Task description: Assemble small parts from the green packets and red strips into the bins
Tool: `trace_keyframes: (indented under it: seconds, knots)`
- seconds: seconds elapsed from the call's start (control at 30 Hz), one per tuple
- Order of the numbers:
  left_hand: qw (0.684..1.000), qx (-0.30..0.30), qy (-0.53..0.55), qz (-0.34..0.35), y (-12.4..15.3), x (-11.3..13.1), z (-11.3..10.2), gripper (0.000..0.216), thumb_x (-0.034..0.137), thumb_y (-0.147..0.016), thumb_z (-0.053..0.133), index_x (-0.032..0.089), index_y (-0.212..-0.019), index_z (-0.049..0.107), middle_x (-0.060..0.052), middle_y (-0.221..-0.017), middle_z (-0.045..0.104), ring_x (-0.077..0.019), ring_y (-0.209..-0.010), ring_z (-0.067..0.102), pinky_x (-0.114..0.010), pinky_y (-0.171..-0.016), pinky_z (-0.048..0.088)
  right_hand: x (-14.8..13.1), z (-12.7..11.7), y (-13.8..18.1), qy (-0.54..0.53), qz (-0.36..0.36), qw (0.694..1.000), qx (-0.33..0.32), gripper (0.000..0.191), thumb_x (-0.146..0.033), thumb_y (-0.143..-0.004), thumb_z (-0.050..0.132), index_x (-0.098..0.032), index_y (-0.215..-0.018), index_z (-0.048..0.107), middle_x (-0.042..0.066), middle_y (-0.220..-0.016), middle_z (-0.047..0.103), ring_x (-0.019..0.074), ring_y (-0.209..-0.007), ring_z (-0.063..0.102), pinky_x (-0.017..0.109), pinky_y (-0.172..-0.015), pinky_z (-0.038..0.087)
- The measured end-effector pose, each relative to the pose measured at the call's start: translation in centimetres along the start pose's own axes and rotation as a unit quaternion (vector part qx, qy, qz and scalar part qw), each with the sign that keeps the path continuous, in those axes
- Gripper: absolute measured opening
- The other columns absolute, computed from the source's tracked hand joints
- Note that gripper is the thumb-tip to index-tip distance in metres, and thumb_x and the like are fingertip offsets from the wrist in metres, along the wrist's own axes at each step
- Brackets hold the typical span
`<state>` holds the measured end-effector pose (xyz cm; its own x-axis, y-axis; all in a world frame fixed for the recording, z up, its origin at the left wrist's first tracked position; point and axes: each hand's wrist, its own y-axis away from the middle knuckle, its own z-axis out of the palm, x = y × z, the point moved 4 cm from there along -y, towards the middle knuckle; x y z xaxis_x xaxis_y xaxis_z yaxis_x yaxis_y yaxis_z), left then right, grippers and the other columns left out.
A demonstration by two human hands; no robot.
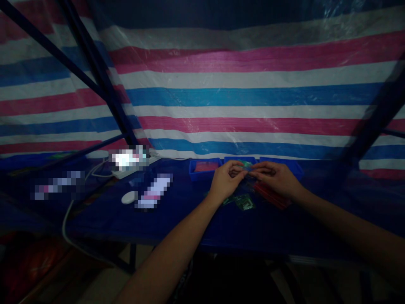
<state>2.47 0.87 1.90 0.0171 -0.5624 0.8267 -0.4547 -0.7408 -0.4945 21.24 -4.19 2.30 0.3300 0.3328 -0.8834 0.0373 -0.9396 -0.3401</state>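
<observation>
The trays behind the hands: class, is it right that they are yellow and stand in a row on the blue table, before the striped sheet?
Not quite: the head view shows the trays are blue, not yellow. They do stand in a row on the blue table, before the striped sheet, behind the left hand and right hand, which pinch a small green piece together.

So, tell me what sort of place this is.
Probably a makeshift assembly bench in a tent: a striped tarpaulin wall behind, a blue-covered table with blue trays and green circuit boards, where the left hand and right hand pinch a small green part.
</observation>
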Motion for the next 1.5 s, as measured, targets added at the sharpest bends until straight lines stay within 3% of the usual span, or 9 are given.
trace_keyframes:
  seconds: [0.37,0.5,0.6,0.8,1.0,1.13,1.37,1.5]
  knots:
    - [0.996,-0.008,0.074,-0.051,-0.2,-1.0,0.2,0.038,0.025,-0.085,0.079,0.016,-0.117,0.06,-0.012,-0.104,0.076,-0.0191,-0.089,0.075,-0.034,-0.082,0.06,0.5,-0.2,-0.1,-0.05,0.022,0.998,0.004,0.045,-0.05,-0.083,0.077,-0.025,-0.119,0.068,0.008,-0.106,0.08,0.0292,-0.098,0.077,0.044,-0.083,0.064]
    - [0.993,-0.036,0.077,-0.083,0.1,-1.0,0.6,0.033,0.024,-0.085,0.078,0.015,-0.113,0.062,-0.012,-0.102,0.078,-0.0196,-0.089,0.076,-0.033,-0.081,0.06,0.7,-0.3,-0.1,-0.076,0.031,0.997,-0.001,0.05,-0.052,-0.083,0.077,-0.024,-0.123,0.067,0.009,-0.109,0.08,0.0261,-0.086,0.078,0.042,-0.079,0.065]
    - [0.995,-0.039,0.058,-0.071,0.0,-1.2,0.6,0.031,0.029,-0.088,0.076,0.017,-0.114,0.063,-0.01,-0.099,0.078,-0.0193,-0.088,0.076,-0.034,-0.082,0.06,0.6,-0.1,-0.1,-0.091,0.033,0.995,-0.009,0.05,-0.051,-0.082,0.079,-0.025,-0.123,0.067,0.008,-0.106,0.08,0.0249,-0.083,0.078,0.045,-0.084,0.064]
    - [1.0,-0.003,0.016,-0.019,-0.3,-1.0,0.1,0.036,0.029,-0.088,0.076,0.018,-0.12,0.065,-0.011,-0.11,0.075,-0.0191,-0.091,0.074,-0.033,-0.08,0.06,0.9,0.3,-0.4,-0.119,0.008,0.993,-0.021,0.051,-0.042,-0.077,0.085,-0.024,-0.12,0.067,0.007,-0.104,0.079,0.0267,-0.1,0.076,0.049,-0.099,0.058]
    - [0.999,-0.03,-0.032,-0.007,-0.1,-0.3,0.4,0.038,0.022,-0.089,0.074,0.019,-0.126,0.064,-0.009,-0.102,0.076,-0.0179,-0.086,0.073,-0.032,-0.078,0.059,0.9,0.1,-0.5,-0.1,-0.008,0.995,-0.003,0.045,-0.041,-0.076,0.084,-0.023,-0.113,0.067,0.007,-0.101,0.077,0.0248,-0.097,0.075,0.047,-0.097,0.059]
    - [0.997,-0.018,-0.074,0.02,0.0,0.3,0.2,0.044,0.024,-0.087,0.076,0.021,-0.13,0.064,-0.011,-0.118,0.074,-0.0218,-0.101,0.072,-0.035,-0.083,0.059,0.5,-0.1,-0.3,-0.035,-0.04,0.998,0.016,0.036,-0.036,-0.08,0.08,-0.023,-0.111,0.067,0.008,-0.103,0.076,0.025,-0.097,0.075,0.046,-0.096,0.06]
    - [0.981,-0.044,-0.185,0.048,0.5,1.3,0.3,0.033,0.022,-0.091,0.07,0.023,-0.125,0.069,-0.003,-0.105,0.079,-0.0206,-0.097,0.074,-0.036,-0.092,0.056,-0.6,0.6,0.2,0.098,-0.142,0.985,-0.004,0.034,-0.027,-0.09,0.068,-0.026,-0.124,0.063,0.006,-0.112,0.076,0.0245,-0.102,0.075,0.044,-0.096,0.061]
    - [0.987,0.009,-0.157,0.028,0.1,0.9,-0.5,0.024,0.024,-0.092,0.069,0.023,-0.115,0.074,-0.006,-0.113,0.077,-0.0227,-0.105,0.073,-0.038,-0.097,0.056,-1.4,0.4,0.3,0.228,-0.19,0.955,0.006,0.032,-0.028,-0.093,0.066,-0.026,-0.125,0.064,0.006,-0.113,0.075,0.0253,-0.101,0.073,0.045,-0.094,0.058]
